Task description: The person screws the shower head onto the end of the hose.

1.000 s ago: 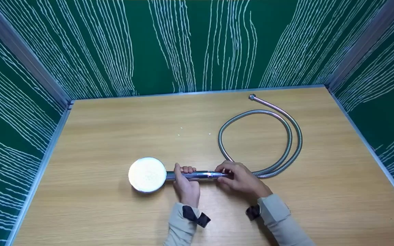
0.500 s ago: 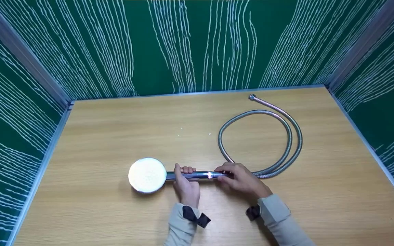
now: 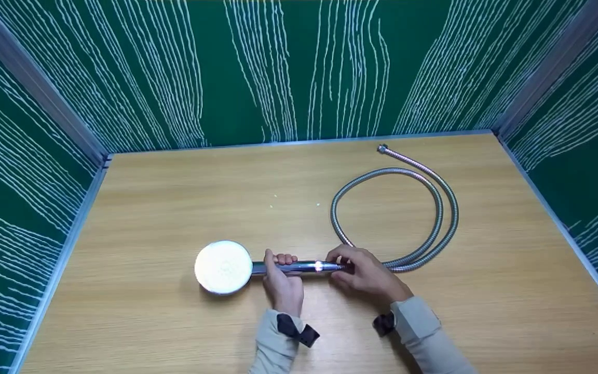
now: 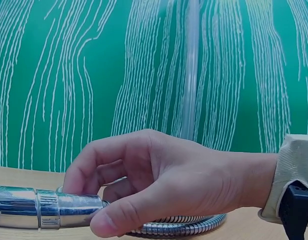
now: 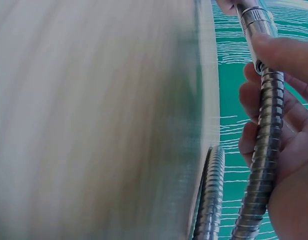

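Observation:
A chrome hand shower lies across the near part of the table, its round white face (image 3: 223,267) to the left and turned up. My left hand (image 3: 284,288) grips its handle (image 3: 307,266). With thumb and fingertips, my right hand (image 3: 365,272) pinches around the tapered connector (image 4: 81,207) at the handle's right end. A ribbed metal hose (image 5: 270,115) runs from that connector past my right palm. In the right wrist view, the thumb (image 5: 279,52) lies on the connector where the hose enters it. The left fingers are mostly hidden under the handle.
The hose loops (image 3: 438,208) over the right side of the wooden table (image 3: 174,197), its free end nut (image 3: 382,148) near the back edge. Small white specks (image 3: 275,196) lie mid-table. Green walls (image 3: 299,78) with white lines enclose the back and sides.
My right thumb and fingers shift slightly at the connector, closing in and then spreading a little again. My left hand, the shower head and the hose loops stay in place.

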`<state>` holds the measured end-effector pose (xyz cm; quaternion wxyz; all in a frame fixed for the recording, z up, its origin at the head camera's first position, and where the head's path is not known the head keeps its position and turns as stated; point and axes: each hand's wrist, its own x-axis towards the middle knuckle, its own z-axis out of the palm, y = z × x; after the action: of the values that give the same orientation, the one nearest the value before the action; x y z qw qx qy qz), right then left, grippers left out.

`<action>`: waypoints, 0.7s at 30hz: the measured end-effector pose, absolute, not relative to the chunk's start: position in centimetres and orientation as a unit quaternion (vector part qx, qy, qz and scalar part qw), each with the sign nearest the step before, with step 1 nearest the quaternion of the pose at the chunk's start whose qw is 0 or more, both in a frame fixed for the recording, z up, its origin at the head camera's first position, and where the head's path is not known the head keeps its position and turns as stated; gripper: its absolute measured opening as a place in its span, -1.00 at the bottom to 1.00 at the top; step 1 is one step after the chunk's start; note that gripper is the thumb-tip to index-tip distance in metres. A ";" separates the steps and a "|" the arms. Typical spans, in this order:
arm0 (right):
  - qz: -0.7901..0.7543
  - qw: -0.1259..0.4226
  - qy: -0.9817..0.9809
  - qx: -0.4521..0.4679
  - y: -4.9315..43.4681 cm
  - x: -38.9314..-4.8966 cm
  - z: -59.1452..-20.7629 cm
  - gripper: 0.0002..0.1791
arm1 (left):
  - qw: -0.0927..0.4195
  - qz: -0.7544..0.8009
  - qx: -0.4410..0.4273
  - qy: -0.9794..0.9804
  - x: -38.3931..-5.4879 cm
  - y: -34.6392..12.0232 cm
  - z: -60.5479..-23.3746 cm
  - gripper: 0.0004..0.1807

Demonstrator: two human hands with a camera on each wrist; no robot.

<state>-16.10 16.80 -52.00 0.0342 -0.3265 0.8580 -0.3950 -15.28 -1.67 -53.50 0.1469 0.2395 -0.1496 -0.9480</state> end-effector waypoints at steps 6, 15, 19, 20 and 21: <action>-0.393 0.038 0.860 -0.323 16.8 -16.1 -51.9 -0.76 | 0.145 -0.948 0.238 -0.151 -15.3 -1.7 -53.4 -0.54; -0.373 0.039 0.866 -0.330 16.9 -16.1 -51.8 -0.75 | 0.145 -0.949 0.238 -0.147 -15.3 -1.7 -53.4 -0.55; -0.375 0.056 0.869 -0.317 16.9 -16.1 -51.8 -0.71 | 0.144 -0.949 0.237 -0.150 -15.3 -1.7 -53.5 -0.54; -0.380 0.062 0.869 -0.312 16.9 -16.1 -51.8 -0.69 | 0.143 -0.949 0.237 -0.151 -15.3 -1.7 -53.5 -0.54; -0.384 0.068 0.869 -0.306 16.9 -16.1 -51.7 -0.68 | 0.142 -0.949 0.236 -0.153 -15.3 -1.7 -53.5 -0.54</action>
<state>-16.08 16.89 -51.75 0.0679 -0.3055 0.8685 -0.3843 -15.29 -1.65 -53.47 0.1424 0.2360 -0.1530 -0.9490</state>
